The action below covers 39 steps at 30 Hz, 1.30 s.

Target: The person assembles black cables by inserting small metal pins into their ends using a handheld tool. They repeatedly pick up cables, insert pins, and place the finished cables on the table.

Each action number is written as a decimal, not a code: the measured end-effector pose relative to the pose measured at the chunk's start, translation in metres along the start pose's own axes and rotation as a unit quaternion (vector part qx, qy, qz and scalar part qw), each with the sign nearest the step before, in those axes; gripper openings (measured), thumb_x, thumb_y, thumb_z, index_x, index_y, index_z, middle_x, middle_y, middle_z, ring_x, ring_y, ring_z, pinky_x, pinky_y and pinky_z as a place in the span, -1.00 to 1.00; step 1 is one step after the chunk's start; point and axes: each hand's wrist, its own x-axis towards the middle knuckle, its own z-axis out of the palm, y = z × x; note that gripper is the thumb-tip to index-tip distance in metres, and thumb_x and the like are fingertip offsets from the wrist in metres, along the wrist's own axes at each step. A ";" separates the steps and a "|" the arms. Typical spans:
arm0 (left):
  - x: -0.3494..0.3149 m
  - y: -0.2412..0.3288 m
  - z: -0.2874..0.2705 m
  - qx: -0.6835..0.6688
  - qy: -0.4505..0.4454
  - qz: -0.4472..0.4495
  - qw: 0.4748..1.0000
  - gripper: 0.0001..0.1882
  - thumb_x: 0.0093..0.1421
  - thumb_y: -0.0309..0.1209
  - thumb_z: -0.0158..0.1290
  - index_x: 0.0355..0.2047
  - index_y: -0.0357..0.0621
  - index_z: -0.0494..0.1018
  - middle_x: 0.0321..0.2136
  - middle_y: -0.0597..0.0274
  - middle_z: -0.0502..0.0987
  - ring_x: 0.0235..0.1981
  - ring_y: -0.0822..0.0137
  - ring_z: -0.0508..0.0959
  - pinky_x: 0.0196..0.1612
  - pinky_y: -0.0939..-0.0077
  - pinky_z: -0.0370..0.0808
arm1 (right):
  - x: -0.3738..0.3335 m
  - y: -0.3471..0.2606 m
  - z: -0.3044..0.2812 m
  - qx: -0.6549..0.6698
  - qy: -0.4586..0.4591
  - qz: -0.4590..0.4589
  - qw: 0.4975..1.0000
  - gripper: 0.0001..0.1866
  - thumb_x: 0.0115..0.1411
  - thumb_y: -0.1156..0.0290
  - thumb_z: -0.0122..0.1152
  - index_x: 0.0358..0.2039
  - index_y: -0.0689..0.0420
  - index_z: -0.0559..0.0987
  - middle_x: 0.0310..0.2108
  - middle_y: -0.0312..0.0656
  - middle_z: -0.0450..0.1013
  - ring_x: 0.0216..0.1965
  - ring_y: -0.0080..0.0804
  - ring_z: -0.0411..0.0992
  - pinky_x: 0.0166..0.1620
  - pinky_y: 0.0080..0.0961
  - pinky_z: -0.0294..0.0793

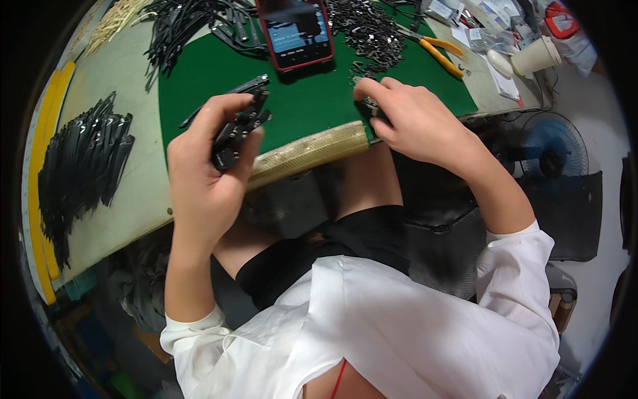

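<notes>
My left hand (211,149) is closed around a bundle of black strips (234,136) with shiny ends, held above the near left part of the green mat (292,106). Some strips stick out past the fingertips. At the mat's near right edge, my right hand (415,120) is curled in, thumb and fingers around small greyish metal pieces (370,104). The fingers partly hide these, so their shape is unclear. Just beyond that hand, a heap of small dark metal pieces (372,40) lies on the mat.
Black strips (83,173) lie piled at the left, with more strips (174,30) farther back. A phone (299,56) in a red case leans at the mat's far side. Orange-handled pliers (442,60) and a cup (537,55) are at the right. A fan (551,149) stands beyond the table.
</notes>
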 end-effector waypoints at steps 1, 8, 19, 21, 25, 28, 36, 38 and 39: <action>0.000 0.001 0.001 -0.010 0.005 0.007 1.000 -0.74 0.13 -0.62 0.17 -0.14 -0.31 0.48 -0.41 0.12 0.59 -0.42 0.44 0.55 -0.29 0.62 0.46 | 0.000 -0.001 0.000 -0.003 0.006 -0.003 1.000 -0.69 0.12 0.47 0.03 -0.09 0.16 0.47 -0.31 0.12 0.50 -0.27 0.08 0.51 -0.16 -0.09 0.50; -0.006 -0.001 0.015 0.104 0.057 0.147 0.982 -0.75 0.13 -0.62 0.19 -0.15 -0.33 0.50 -0.43 0.11 0.60 -0.43 0.41 0.59 -0.30 0.60 0.49 | -0.014 -0.044 -0.026 0.490 -0.029 0.002 0.871 -0.63 0.20 0.41 0.18 0.03 0.08 0.44 -0.32 -0.21 0.40 -0.53 -0.52 0.45 -0.46 -0.57 0.44; -0.006 0.008 0.023 0.149 0.067 0.205 0.965 -0.65 -0.04 -0.68 0.14 -0.16 -0.33 0.51 -0.38 0.04 0.63 -0.45 0.19 0.66 -0.34 0.49 0.56 | -0.023 -0.070 -0.013 0.737 -0.080 0.029 0.671 -0.62 0.31 0.38 0.11 0.11 0.12 0.34 -0.22 -0.24 0.37 -0.69 -0.72 0.35 -0.70 -0.78 0.24; -0.007 0.008 0.021 0.154 0.062 0.209 0.964 -0.62 -0.07 -0.69 0.13 -0.16 -0.33 0.51 -0.38 0.04 0.63 -0.45 0.18 0.66 -0.33 0.49 0.57 | -0.023 -0.072 -0.012 0.758 -0.090 0.042 0.645 -0.66 0.34 0.36 0.07 0.08 0.13 0.33 -0.31 -0.26 0.39 -0.69 -0.71 0.34 -0.69 -0.78 0.24; -0.004 0.006 0.023 0.162 0.087 0.273 0.944 -0.53 -0.20 -0.55 0.29 -0.20 -0.38 0.49 -0.54 0.10 0.53 -0.59 0.16 0.56 -0.53 0.44 0.47 | -0.025 -0.077 -0.009 0.752 -0.084 0.057 0.652 -0.72 0.38 0.30 -0.01 0.01 0.15 0.33 -0.49 -0.31 0.42 -0.71 -0.71 0.31 -0.67 -0.77 0.22; -0.004 0.002 0.021 0.179 0.062 0.267 0.945 -0.52 -0.27 -0.59 0.22 -0.21 -0.37 0.50 -0.54 0.09 0.53 -0.58 0.15 0.55 -0.54 0.43 0.46 | -0.024 -0.078 -0.005 0.639 -0.003 0.037 0.768 -0.75 0.34 0.40 0.02 -0.03 0.18 0.32 -0.50 -0.19 0.46 -0.65 -0.50 0.39 -0.61 -0.56 0.31; -0.003 -0.003 0.021 0.317 -0.021 0.166 0.933 -0.55 -0.22 -0.61 0.12 -0.21 -0.23 0.43 -0.44 0.10 0.55 -0.51 0.12 0.58 -0.51 0.33 0.47 | -0.014 -0.083 0.039 0.143 0.251 -0.064 0.955 -0.37 0.10 0.41 0.31 0.14 0.23 0.26 -0.41 -0.03 0.47 -0.50 -0.09 0.52 -0.46 -0.32 0.50; 0.003 -0.004 0.015 0.367 -0.009 0.127 0.921 -0.63 -0.09 -0.61 0.07 -0.19 -0.20 0.41 -0.44 0.05 0.54 -0.47 0.08 0.60 -0.50 0.26 0.47 | -0.015 -0.079 0.036 0.112 0.247 -0.058 0.961 -0.32 0.09 0.33 0.34 0.16 0.25 0.25 -0.38 0.01 0.50 -0.51 -0.06 0.53 -0.48 -0.29 0.52; 0.010 -0.009 0.009 0.336 0.014 0.067 0.939 -0.52 -0.05 -0.70 0.06 -0.05 -0.13 0.44 -0.33 -0.06 0.59 -0.35 -0.11 0.58 -0.32 0.17 0.49 | -0.018 -0.073 0.033 0.125 0.225 -0.037 0.966 -0.33 0.10 0.33 0.33 0.15 0.26 0.25 -0.38 0.03 0.51 -0.50 -0.04 0.54 -0.48 -0.27 0.53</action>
